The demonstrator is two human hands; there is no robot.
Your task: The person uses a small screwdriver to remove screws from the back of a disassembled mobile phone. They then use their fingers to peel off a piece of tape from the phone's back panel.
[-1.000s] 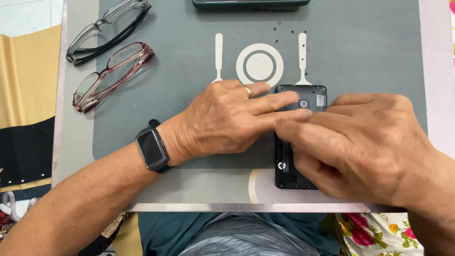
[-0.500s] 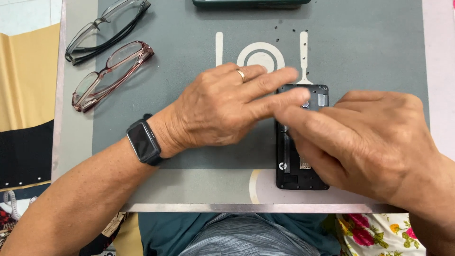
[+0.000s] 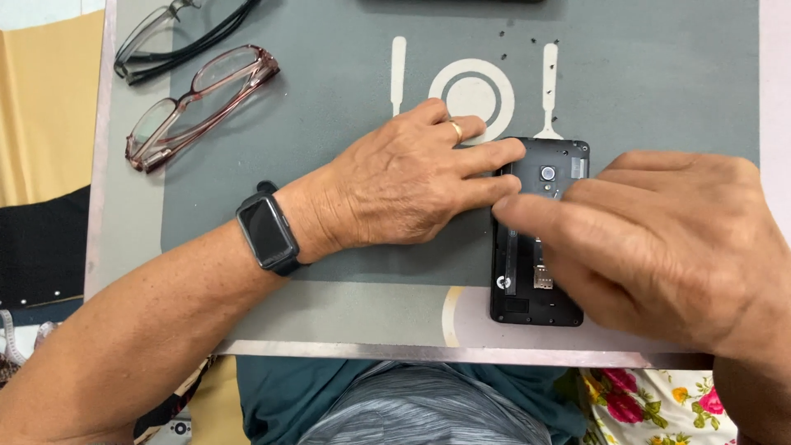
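A black phone point(image 3: 527, 284) with its back cover off lies face down on a grey placemat point(image 3: 329, 99), camera end away from me. My left hand point(image 3: 404, 177), with a ring and a dark wristwatch point(image 3: 267, 229), lies flat on the mat, its fingertips touching the phone's upper left edge. My right hand point(image 3: 667, 243) covers the phone's right side, its index finger stretched across the phone's upper middle. Whether that hand pinches anything is hidden.
Two pairs of glasses lie at the mat's far left: a dark-framed pair point(image 3: 177, 37) and a reddish-framed pair point(image 3: 198, 103). Several tiny black screws point(image 3: 527, 45) are scattered near the printed plate and cutlery design point(image 3: 472, 86). A dark object sits at the top edge.
Both hands have shifted slightly on the phone; the left fingers have slid down its upper left edge, and the right index finger reaches further left across it.
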